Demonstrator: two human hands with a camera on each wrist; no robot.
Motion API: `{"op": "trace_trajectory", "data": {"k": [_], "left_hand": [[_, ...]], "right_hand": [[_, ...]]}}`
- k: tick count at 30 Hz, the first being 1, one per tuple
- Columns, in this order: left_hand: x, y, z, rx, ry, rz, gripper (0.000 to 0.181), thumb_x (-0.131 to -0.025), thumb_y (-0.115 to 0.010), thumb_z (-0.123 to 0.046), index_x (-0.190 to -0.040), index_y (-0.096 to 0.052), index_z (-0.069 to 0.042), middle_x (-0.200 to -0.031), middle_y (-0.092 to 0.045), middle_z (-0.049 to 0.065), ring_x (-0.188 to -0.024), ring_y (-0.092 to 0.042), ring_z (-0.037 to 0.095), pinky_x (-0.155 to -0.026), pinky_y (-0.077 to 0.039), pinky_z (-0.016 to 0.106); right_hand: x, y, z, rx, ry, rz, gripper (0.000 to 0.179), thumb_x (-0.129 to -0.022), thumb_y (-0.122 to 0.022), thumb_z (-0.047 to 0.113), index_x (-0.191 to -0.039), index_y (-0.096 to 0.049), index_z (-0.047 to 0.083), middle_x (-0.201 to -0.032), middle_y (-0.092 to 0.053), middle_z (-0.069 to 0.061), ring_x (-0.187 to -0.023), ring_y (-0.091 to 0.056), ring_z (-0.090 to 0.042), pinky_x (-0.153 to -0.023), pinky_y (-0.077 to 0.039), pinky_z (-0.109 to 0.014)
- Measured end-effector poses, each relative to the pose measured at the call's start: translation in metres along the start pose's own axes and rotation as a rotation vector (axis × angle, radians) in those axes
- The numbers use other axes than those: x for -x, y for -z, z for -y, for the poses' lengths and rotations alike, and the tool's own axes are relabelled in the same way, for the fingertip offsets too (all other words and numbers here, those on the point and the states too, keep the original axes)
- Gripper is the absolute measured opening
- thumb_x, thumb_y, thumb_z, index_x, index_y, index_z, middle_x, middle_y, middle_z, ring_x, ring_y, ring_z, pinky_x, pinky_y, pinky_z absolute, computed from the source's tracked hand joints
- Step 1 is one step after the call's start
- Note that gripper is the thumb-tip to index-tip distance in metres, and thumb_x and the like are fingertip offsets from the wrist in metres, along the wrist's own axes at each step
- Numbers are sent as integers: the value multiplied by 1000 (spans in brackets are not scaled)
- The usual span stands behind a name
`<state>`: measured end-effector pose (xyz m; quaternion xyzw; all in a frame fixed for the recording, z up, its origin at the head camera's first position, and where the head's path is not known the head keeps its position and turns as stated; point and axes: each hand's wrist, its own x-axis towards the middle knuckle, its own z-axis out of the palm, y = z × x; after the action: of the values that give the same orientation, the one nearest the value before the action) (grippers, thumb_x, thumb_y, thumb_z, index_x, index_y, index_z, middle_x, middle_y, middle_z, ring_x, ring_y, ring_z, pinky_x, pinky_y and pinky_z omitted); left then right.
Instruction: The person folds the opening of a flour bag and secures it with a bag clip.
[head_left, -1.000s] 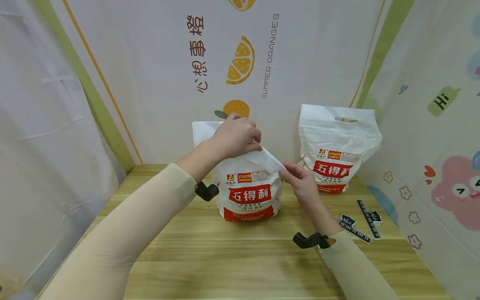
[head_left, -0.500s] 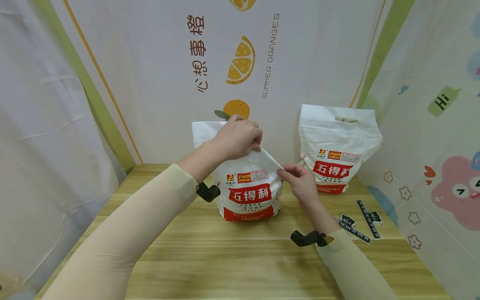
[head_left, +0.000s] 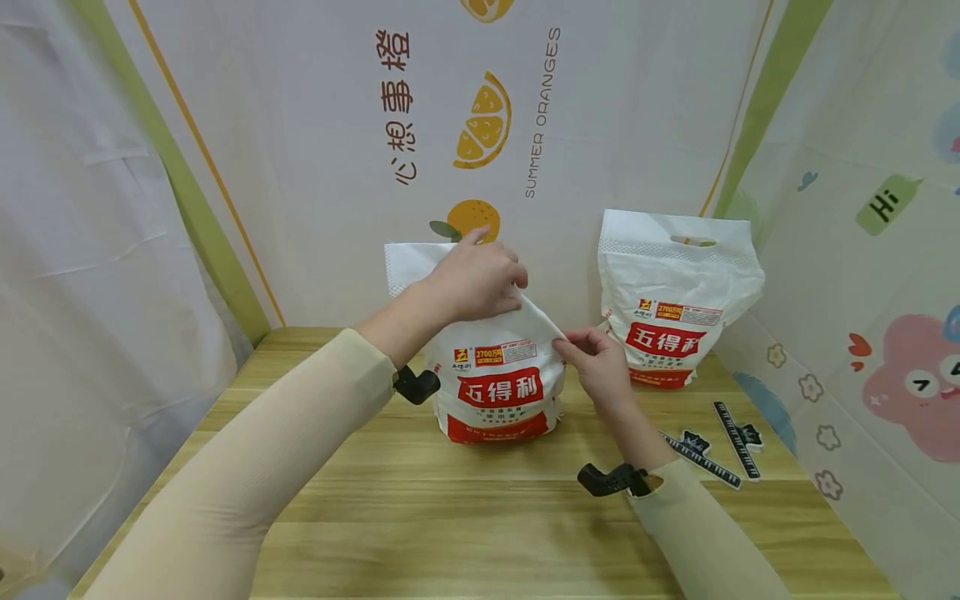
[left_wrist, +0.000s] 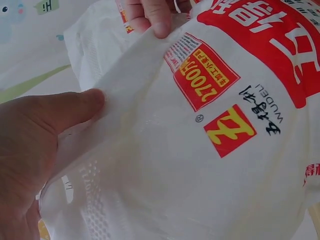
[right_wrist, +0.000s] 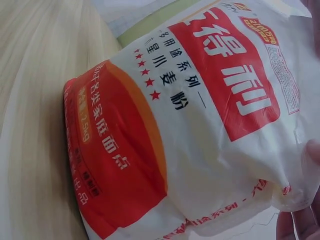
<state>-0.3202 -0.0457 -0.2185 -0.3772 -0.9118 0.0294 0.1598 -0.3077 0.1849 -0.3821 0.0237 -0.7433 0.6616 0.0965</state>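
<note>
White flour bag (head_left: 501, 362), centre, panelled in red, second bag (head_left: 681, 287) at three o'clock likewise coloured, clips (head_left: 738, 440) at four patterned with black-and-white piano keys, tabletop (head_left: 450, 517) at six grained yellow-brown, backdrop (head_left: 322, 150) at twelve printed with oranges.

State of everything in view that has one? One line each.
Front bag: upright, top creased on a slant; sealed or opened, can't tell.
Back bag: upright, top unfolded.
Left clip: lying on the table, partly hidden.
Right clip: lying on the table.
Left hand: gripping front bag's top.
Right hand: pinching front bag's edge.
</note>
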Motion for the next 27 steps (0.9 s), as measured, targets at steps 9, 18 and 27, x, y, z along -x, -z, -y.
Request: {"op": "trace_trajectory", "data": {"k": [9,18,27], "left_hand": [[1,-5,1,-12,-13,-4,18,-103,-79,-29,-117,-85,-22,-114,-83,-1,-118,-73,26,-135,-23,65],[1,-5,-1,-11,-34,-29,11,-103,-80,-26,-109,-85,-19,-108,-83,-1,-113,-75,24,-134,-27,62],[5,-10,1,-51,-98,-105,6,-99,-84,-24,-101,-85,-18,-99,-83,-1,-104,-76,24,-130,-35,61]], "right_hand": [[1,-9,17,-8,70,61,46,-102,-80,38,-139,-72,12,-135,-73,-10,-116,-68,-19,-88,-61,-24],[-1,-17,25,15,80,21,35,-104,-79,30,-132,-77,8,-121,-76,-6,-104,-68,-17,-79,-59,-25],[-1,-19,24,37,120,-33,25,-103,-80,23,-120,-81,6,-99,-76,7,-90,-66,-14,-68,-58,-26]]}}
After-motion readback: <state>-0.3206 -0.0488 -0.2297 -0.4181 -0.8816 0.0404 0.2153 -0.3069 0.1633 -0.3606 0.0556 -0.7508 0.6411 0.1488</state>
